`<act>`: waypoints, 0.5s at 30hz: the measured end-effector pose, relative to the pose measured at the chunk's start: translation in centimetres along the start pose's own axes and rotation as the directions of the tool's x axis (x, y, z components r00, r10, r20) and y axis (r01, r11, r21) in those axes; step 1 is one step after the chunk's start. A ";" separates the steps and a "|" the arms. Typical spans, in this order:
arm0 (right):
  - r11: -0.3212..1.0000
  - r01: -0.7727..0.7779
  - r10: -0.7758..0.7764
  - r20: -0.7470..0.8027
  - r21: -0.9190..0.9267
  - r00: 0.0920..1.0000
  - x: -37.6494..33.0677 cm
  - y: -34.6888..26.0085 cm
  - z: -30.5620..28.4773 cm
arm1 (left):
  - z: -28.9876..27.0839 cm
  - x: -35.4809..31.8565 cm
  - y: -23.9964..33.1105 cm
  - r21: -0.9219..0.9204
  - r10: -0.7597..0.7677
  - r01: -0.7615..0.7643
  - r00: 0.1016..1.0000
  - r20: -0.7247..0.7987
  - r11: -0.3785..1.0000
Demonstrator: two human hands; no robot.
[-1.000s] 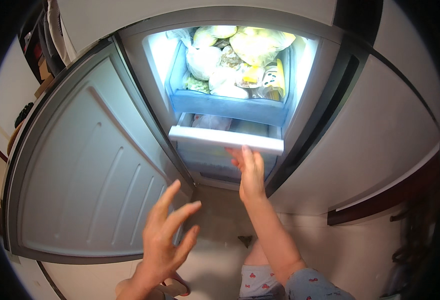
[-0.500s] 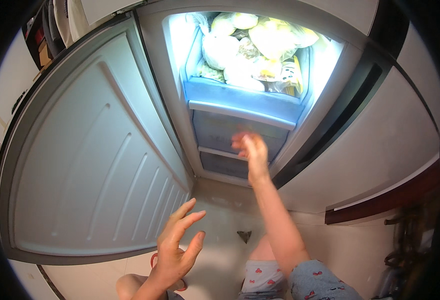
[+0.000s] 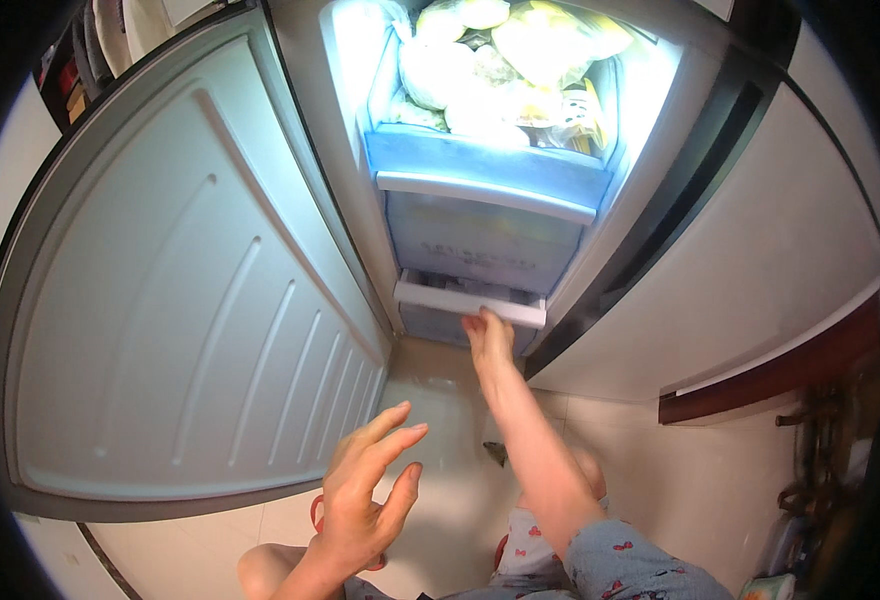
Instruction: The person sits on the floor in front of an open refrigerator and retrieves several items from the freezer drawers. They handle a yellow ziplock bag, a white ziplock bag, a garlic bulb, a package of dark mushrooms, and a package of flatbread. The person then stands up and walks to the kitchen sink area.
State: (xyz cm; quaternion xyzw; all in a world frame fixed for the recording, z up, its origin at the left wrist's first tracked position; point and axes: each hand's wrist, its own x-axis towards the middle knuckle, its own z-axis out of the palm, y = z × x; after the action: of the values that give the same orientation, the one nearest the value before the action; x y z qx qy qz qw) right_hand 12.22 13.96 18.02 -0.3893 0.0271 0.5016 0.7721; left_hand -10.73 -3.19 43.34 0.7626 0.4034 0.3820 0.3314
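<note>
My right hand (image 3: pixel 490 338) reaches down to the bottom freezer drawer and has its fingers closed on the white drawer handle (image 3: pixel 435 296). That drawer stands slightly pulled out; its dim contents show through a gap behind the handle. My left hand (image 3: pixel 365 490) hovers near the freezer door, fingers spread and holding nothing. Above the bottom drawer is a closed, translucent middle drawer (image 3: pixel 480 235). The top blue drawer (image 3: pixel 490 170) is full of bagged food (image 3: pixel 450 75), brightly lit.
On the left the freezer door (image 3: pixel 180 300) is swung wide. A white cabinet front (image 3: pixel 750 260) stands at the right, past a dark vertical strip. A small dark scrap (image 3: pixel 496 452) lies on the pale tiled floor (image 3: pixel 430 400). Dark clutter (image 3: pixel 810 480) fills the lower right.
My right hand has moved down from in front of the middle drawer to the bottom drawer's handle. The bottom drawer has come out a little. My left hand stays raised.
</note>
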 end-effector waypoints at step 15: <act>0.983 -0.180 0.181 0.025 -0.041 0.983 -13.7 0.8 -5.4 | 2.2 0.1 -1.8 0.098 -0.029 0.004 0.964 0.263 0.995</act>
State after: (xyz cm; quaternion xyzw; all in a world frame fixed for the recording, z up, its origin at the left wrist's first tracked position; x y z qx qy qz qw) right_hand 6.69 0.35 19.76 -0.3928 0.0415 0.5755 0.7160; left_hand -9.44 -2.74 40.85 0.8185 0.3801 0.2541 0.3479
